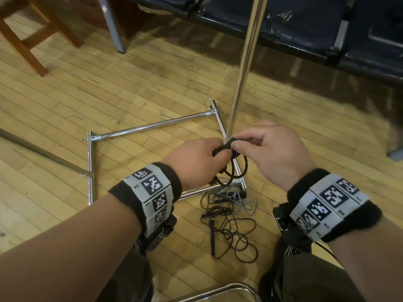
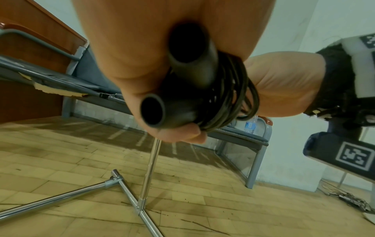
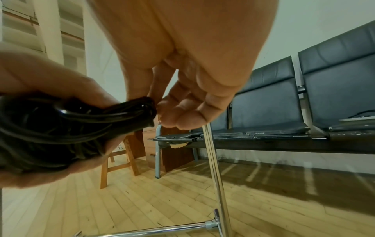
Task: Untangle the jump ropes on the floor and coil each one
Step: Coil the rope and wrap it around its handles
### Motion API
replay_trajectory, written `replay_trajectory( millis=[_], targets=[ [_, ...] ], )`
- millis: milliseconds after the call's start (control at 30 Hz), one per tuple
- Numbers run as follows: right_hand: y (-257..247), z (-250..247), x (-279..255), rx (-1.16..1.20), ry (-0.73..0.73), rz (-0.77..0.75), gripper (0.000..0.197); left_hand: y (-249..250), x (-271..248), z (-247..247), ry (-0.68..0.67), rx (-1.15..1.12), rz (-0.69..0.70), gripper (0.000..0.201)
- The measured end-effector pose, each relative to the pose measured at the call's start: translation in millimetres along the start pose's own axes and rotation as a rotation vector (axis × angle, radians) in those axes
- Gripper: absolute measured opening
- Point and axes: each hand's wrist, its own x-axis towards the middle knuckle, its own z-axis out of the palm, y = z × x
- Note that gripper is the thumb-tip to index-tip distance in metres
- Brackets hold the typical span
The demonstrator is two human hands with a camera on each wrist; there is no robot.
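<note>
A black jump rope is held above the floor between both hands. My left hand grips its two black handles together with the coiled cord. Several loops hang below the hands. My right hand pinches the far end of the bundle with thumb and fingertips. On the floor near my knees lies a loose tangle of dark brown rope. A grey rope is mixed in at the tangle's far side.
A chrome rack base lies on the wooden floor under the hands, with an upright chrome pole rising from it. A wooden stool stands far left, and a row of black seats lines the back. A chrome tube curves by my knees.
</note>
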Motion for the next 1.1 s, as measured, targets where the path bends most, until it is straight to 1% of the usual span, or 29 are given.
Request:
replay_trajectory(
  millis=[100, 233, 433, 533, 700, 833, 900, 967, 1033, 1100],
  targets=[
    [-1, -1, -2, -0.040, -0.027, -0.065, 0.014, 0, 0, -2, -0.051, 0.019, -0.024, 0.033],
    [-3, 1, -3, -0.146, -0.137, -0.171, 0.014, 0, 0, -6, -0.065, 0.041, -0.089, 0.038],
    [-7, 2, -6, -0.319, -0.277, -0.180, 0.009, -2, -1, -2, -0.145, 0.169, -0.102, 0.040],
    [-8, 3, -5, -0.365, -0.348, -0.192, 0.007, -3, -2, -2, -0.193, 0.189, -0.115, 0.041],
    [-8, 1, -7, -0.338, -0.464, -0.175, 0.012, -2, -6, -4, -0.317, 0.217, -0.137, 0.037],
    [-7, 3, -10, -0.281, -0.559, -0.142, 0.019, -2, -8, -6, -0.450, 0.175, -0.145, 0.035],
    [-6, 3, -11, -0.247, -0.570, -0.129, 0.017, -2, -9, -7, -0.488, 0.154, -0.148, 0.039],
    [-4, 2, -13, -0.201, -0.552, -0.124, 0.016, -2, -8, -7, -0.496, 0.153, -0.132, 0.044],
    [-4, 1, -13, -0.164, -0.517, -0.121, 0.014, -3, -8, -7, -0.495, 0.176, -0.114, 0.040],
    [-2, -4, -12, -0.123, -0.458, -0.094, 0.014, -5, -9, -6, -0.535, 0.226, -0.106, 0.037]
  ],
)
